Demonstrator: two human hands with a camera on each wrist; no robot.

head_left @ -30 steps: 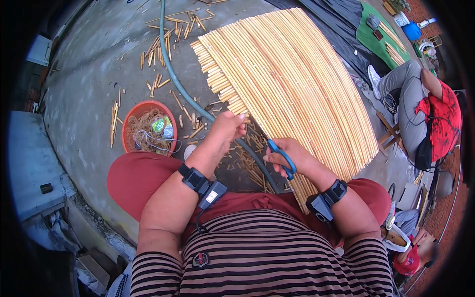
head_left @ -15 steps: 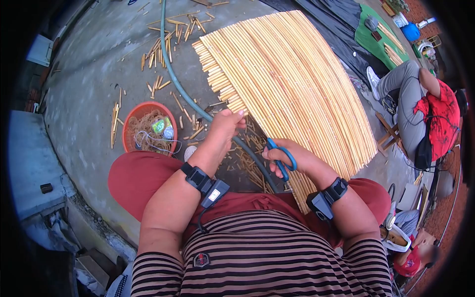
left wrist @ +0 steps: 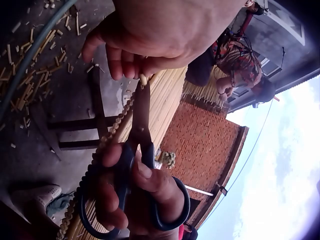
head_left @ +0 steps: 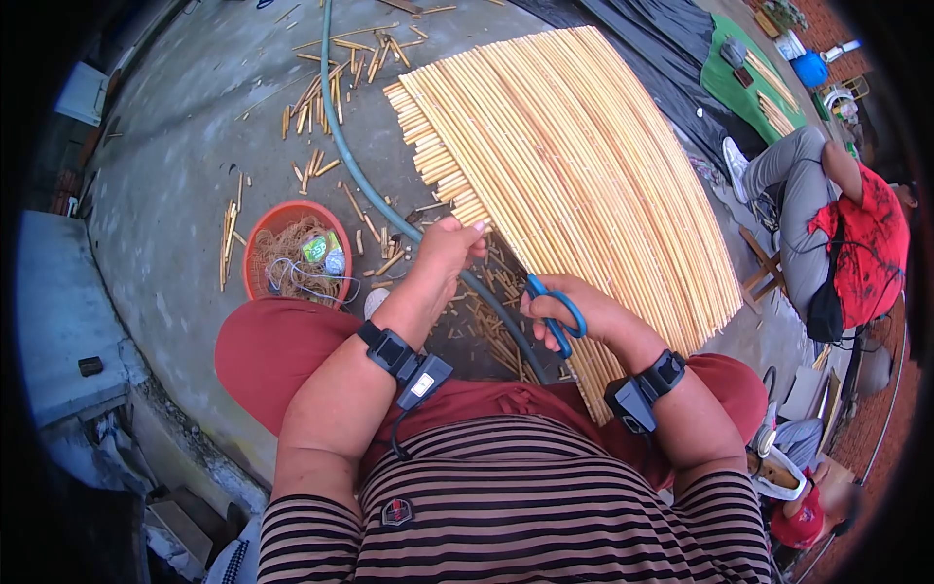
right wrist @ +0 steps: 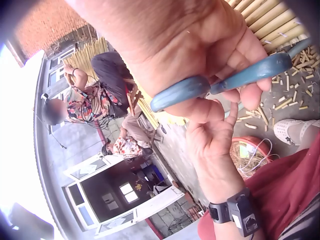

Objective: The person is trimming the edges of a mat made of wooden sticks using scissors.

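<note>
A large mat of straw-coloured reed sticks (head_left: 574,175) lies in front of me, its left edge stepped with uneven stick ends. At that edge my left hand (head_left: 449,251) pinches the end of one reed stick (left wrist: 144,80) between thumb and fingers. My right hand (head_left: 574,307) grips blue-handled scissors (head_left: 556,310), thumb and fingers through the loops. In the left wrist view the scissor blades (left wrist: 141,112) point up along the mat's edge, their tips right at the pinched stick end. The right wrist view shows only the handles; the blades are hidden there.
An orange basket (head_left: 248,268) of twine stands left of my knee. A green hose (head_left: 355,175) crosses the concrete floor among scattered reed offcuts (head_left: 316,102). At the right sits a person in a red top (head_left: 866,243), near a green cloth (head_left: 725,73).
The scissor handles have spread a little wider apart in my right hand since a second ago. My left hand stays at the mat's edge; the view has shifted slightly.
</note>
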